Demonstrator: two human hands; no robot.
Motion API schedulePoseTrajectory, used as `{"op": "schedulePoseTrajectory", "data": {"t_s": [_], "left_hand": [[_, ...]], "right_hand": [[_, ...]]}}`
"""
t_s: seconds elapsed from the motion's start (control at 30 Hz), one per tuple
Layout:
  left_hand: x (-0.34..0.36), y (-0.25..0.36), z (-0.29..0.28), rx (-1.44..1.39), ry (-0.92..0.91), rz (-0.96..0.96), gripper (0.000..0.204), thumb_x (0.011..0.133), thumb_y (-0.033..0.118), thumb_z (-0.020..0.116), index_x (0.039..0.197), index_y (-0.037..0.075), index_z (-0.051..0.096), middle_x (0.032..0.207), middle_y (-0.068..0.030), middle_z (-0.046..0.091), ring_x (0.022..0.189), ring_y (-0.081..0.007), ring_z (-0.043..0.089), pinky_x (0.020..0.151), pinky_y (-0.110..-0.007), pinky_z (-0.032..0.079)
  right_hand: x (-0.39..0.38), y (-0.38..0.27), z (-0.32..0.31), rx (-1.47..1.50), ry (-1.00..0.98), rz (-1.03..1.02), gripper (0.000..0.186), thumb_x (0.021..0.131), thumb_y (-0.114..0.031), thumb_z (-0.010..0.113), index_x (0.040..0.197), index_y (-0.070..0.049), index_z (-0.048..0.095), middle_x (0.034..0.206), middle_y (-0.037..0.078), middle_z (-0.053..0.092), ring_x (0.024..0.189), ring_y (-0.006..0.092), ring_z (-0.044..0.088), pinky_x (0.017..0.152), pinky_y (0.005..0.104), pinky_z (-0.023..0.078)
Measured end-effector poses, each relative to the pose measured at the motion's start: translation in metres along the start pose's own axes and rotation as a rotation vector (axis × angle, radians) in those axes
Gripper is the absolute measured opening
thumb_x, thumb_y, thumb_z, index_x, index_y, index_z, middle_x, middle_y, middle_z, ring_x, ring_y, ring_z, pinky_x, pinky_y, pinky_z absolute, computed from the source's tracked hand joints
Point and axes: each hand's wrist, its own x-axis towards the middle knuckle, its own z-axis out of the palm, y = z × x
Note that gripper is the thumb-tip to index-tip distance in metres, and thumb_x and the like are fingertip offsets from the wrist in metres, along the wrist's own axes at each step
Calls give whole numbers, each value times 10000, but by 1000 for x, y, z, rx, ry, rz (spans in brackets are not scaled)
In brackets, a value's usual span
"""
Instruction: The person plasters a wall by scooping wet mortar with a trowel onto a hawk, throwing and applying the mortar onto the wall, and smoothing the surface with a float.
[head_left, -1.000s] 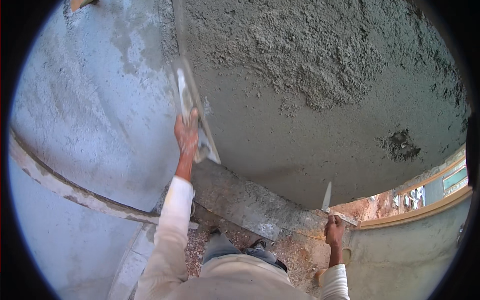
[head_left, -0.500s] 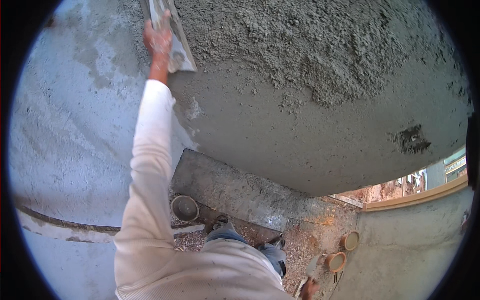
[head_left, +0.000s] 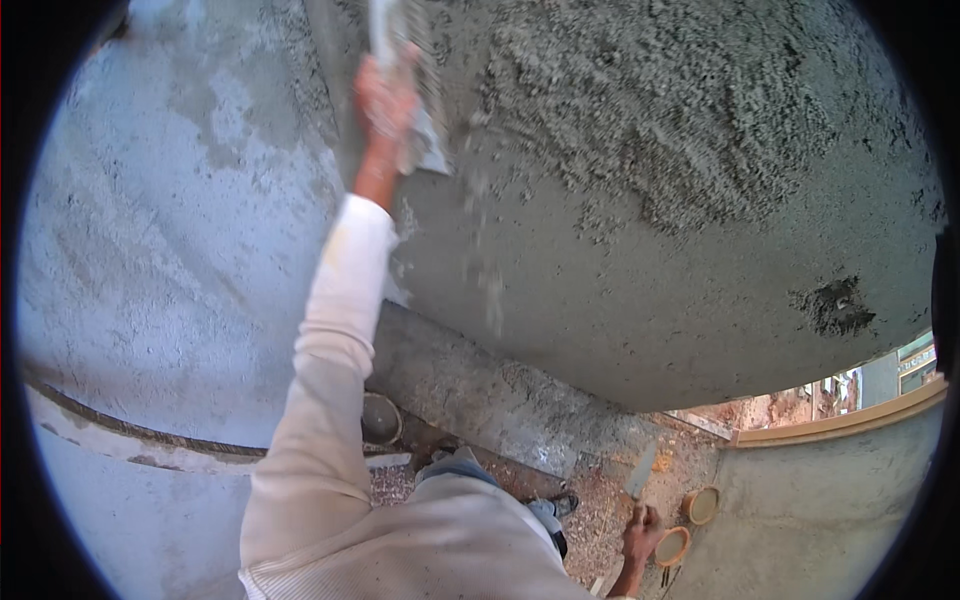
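Note:
My left hand (head_left: 385, 100), blurred by motion, grips a long flat float (head_left: 431, 145) high against the wall, beside the corner with the pale wall (head_left: 180, 230). The dark plastered wall (head_left: 620, 310) is rough and lumpy higher up, smoother lower down. Blurred mortar bits (head_left: 492, 300) fall below the float. Down at the lower right, my right hand (head_left: 641, 535) holds a pointed trowel (head_left: 640, 475) by its handle, beside two small orange-rimmed containers (head_left: 672, 548).
A dark bucket (head_left: 381, 418) lies by a mortar-covered board (head_left: 460, 390) at the wall's foot. My feet stand on debris-strewn ground (head_left: 600, 500). A wooden-framed opening (head_left: 830, 425) is at the right, a long ledge (head_left: 140, 445) at the lower left.
My left hand and float rose toward the top of the view, then shifted right and slightly down, with mortar now dropping. My right hand dropped with the trowel, then came back up a little.

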Motion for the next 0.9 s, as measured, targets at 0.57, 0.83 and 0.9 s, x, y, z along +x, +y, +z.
{"op": "schedulePoseTrajectory", "data": {"t_s": [0.57,0.83,0.9], "left_hand": [[55,35,-13,58,-146,-115,528,936,564,713,967,44,622,724,-115,657,703,-257,647,679,-433,526],[-71,122,14,114,-329,-74,589,896,612,725,1009,40,641,867,-182,736,758,-322,716,670,-449,542],[-71,88,-3,27,-281,-170,590,886,605,739,1018,38,640,883,-206,733,769,-343,718,681,-454,540]], "right_hand": [[27,-36,-24,189,-40,-9,309,1041,-269,630,866,-17,590,683,-34,411,609,72,347,549,291,293],[73,-125,-5,285,-26,-8,305,1036,-250,635,879,10,605,727,-29,459,664,91,394,576,288,318],[89,-131,7,357,-90,-125,291,1020,-218,657,875,26,595,749,-30,483,691,87,399,585,283,319]]}}
